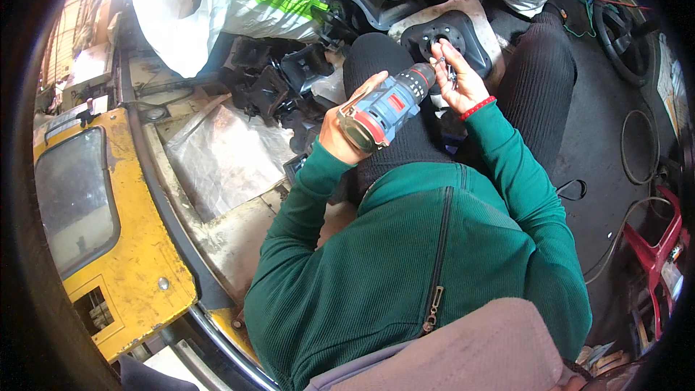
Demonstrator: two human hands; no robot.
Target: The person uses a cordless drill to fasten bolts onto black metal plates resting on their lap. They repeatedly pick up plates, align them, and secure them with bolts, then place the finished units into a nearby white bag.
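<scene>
Currently, the person's left hand (342,136) is wrapped around a blue-grey cordless drill with red and black trim (391,110), clamped on its body. The drill is above the lap, between the two hands, its black ribbed chuck (415,82) pointing toward the right hand (469,88). That hand, with a red band (478,108) at its wrist, has thumb and fingers pinched on small shiny metal pieces (450,74) just beside the chuck; whether they touch it, one cannot tell. Beyond, between the knees, a black squarish part with a round flanged centre (467,45) rests on a pale, stained sheet (472,4). More black moulded parts (304,69) lie heaped to the left, near a crumpled clear plastic sheet (224,159).
</scene>
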